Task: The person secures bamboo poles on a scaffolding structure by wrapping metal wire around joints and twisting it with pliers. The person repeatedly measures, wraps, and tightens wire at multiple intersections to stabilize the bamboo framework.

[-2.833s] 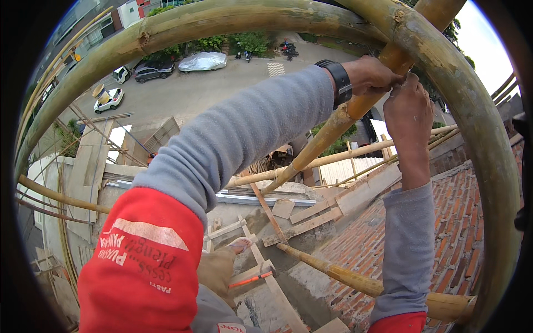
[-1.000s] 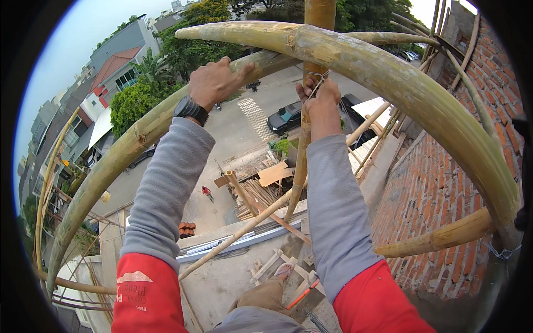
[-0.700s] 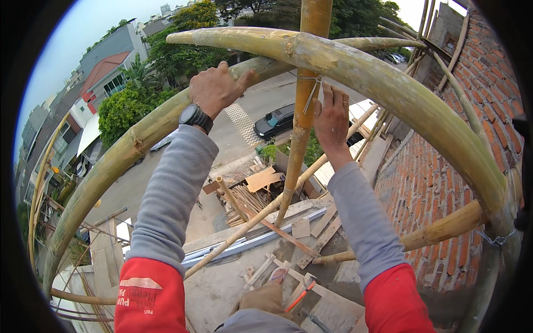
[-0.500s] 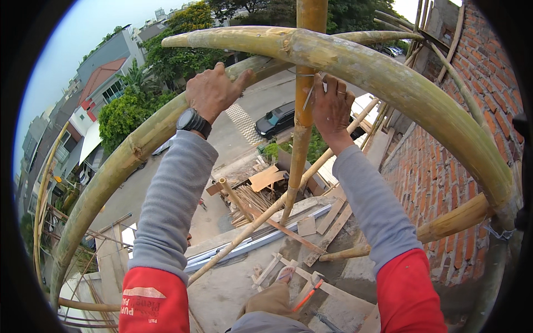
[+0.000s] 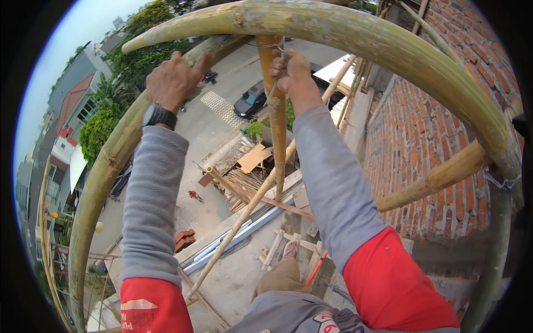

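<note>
My left hand (image 5: 173, 82) lies over a bamboo pole (image 5: 105, 166) on the left, its fingers curled over the far side and its thumb apart. My right hand (image 5: 293, 75) is closed on a thin grey wire (image 5: 271, 93) beside an upright bamboo pole (image 5: 277, 125). A loop of that wire passes around the upright just below a thick horizontal bamboo pole (image 5: 333, 25). One straight end sticks out below my fist. Whether the fist also holds a tool is hidden.
A brick wall (image 5: 438, 133) rises on the right, with a bamboo pole (image 5: 433, 180) running toward it. Far below are a concrete ledge, a wooden frame (image 5: 286, 236), an orange-handled tool (image 5: 316, 267), stacked bricks (image 5: 184, 240), a person in red (image 5: 194, 195) and a parked dark car (image 5: 252, 100).
My right hand has turned and closed into a fist on the wire, its forearm swinging left. The view has tilted downward, and my left hand stays on its pole.
</note>
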Tool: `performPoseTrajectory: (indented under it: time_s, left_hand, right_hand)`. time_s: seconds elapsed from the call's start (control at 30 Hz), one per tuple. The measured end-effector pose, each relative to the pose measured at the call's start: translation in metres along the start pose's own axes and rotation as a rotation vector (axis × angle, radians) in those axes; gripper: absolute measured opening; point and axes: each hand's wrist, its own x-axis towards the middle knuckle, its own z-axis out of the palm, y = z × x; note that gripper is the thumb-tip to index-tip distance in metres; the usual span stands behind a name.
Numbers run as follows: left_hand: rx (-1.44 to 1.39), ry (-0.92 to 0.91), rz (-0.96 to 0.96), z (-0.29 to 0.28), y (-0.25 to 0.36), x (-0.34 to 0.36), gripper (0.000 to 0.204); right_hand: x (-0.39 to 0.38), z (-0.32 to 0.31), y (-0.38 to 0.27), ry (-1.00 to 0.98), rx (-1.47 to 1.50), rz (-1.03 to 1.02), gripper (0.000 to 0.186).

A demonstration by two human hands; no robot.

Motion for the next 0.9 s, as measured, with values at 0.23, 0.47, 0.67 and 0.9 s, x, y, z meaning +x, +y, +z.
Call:
performPoseTrajectory:
  time_s: [0.23, 0.47, 0.67, 0.9]
  left_hand:
    - [0.172, -0.027, 0.07, 0.027, -0.011, 0.026, 0.1]
    - [0.195, -0.031, 0.095, 0.039, -0.023, 0.034, 0.113]
    - [0.085, -0.107, 0.045, 0.057, -0.044, 0.06, 0.117]
    - [0.152, -0.008, 0.126, 0.076, -0.06, 0.067, 0.064]
  right_hand:
    - [-0.219, -0.085, 0.065, 0.286, -1.427, -0.852, 0.043]
    - [-0.494, -0.2, 0.049, 0.733, -1.743, -0.681, 0.022]
    - [-0.593, -0.285, 0.003, 1.499, -2.005, -0.253, 0.027]
    - [-0.604, -0.312, -0.003, 1.366, -2.28, -0.201, 0.025]
